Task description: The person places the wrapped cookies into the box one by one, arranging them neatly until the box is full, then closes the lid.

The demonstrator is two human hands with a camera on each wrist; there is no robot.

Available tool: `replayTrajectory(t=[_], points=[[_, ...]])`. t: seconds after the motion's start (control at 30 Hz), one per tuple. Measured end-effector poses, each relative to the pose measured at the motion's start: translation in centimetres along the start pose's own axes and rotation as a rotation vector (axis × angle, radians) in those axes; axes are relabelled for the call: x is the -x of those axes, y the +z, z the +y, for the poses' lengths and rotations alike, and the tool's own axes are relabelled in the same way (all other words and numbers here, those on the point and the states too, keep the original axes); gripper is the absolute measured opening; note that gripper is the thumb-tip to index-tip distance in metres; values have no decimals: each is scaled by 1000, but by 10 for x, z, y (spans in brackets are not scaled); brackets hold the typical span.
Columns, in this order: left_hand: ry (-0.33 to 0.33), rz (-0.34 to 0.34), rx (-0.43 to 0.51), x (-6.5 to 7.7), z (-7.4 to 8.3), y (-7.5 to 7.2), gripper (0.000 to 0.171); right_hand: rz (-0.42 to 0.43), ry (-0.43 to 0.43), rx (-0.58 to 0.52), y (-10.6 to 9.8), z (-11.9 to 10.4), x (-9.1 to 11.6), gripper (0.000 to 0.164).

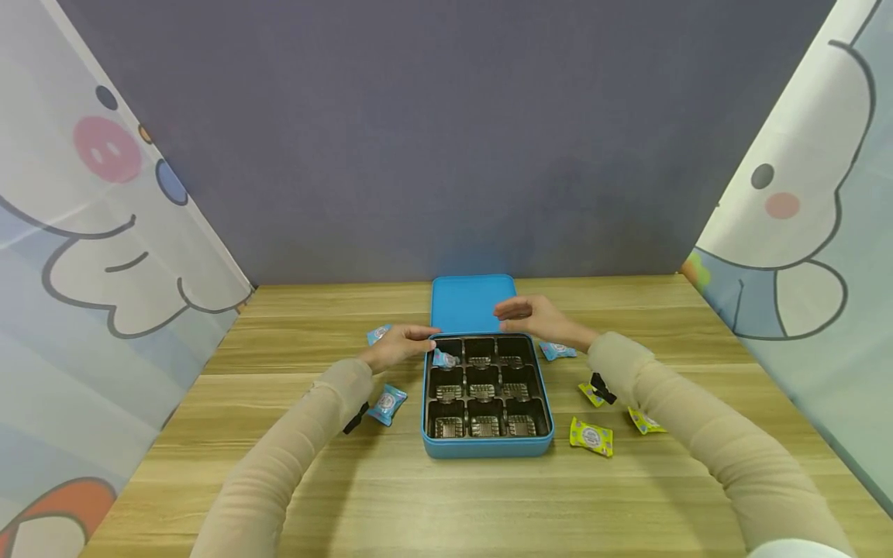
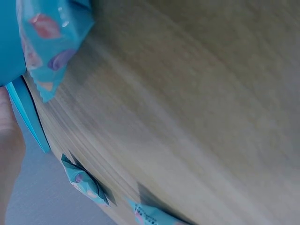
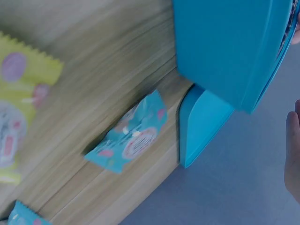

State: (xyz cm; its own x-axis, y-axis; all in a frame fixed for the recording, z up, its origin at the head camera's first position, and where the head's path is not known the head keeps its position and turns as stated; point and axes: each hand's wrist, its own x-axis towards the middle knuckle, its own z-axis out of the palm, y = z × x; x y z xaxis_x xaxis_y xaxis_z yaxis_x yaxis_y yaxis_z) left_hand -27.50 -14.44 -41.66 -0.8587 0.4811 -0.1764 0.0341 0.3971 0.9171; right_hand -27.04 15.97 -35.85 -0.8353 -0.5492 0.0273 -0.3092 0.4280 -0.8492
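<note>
A blue tin box (image 1: 488, 448) lies with a black divided tray (image 1: 481, 372) inside it and its blue lid (image 1: 469, 301) tilted back behind. One blue wrapped candy (image 1: 444, 359) sits in the back left compartment. My left hand (image 1: 399, 346) is at the box's back left corner, fingers extended over the rim and thumb close to that candy. Above the back right corner, in front of the lid, my right hand (image 1: 533, 318) hovers with straightened fingers and nothing in it. Only edges of the hands show in the wrist views.
Left of the box lie blue candies, one near (image 1: 387, 404) and one farther back (image 1: 378, 334). To the right are another blue candy (image 3: 131, 133) and several yellow ones, including a yellow candy (image 1: 591, 436) by the front corner. A grey panel (image 1: 460, 155) stands behind the wooden table (image 1: 335, 496).
</note>
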Motion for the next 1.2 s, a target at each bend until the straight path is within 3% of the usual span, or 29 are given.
replayTrajectory(t=[0.27, 0.73, 1.2], points=[[-6, 4, 6, 1, -1, 0, 49, 53, 16, -30, -12, 6, 11, 47], [-16, 33, -18, 2, 1, 3, 49, 124, 38, 29, -27, 29, 30, 43], [-8, 6, -1, -3, -3, 0, 48, 86, 74, 47, -34, 49, 32, 45]])
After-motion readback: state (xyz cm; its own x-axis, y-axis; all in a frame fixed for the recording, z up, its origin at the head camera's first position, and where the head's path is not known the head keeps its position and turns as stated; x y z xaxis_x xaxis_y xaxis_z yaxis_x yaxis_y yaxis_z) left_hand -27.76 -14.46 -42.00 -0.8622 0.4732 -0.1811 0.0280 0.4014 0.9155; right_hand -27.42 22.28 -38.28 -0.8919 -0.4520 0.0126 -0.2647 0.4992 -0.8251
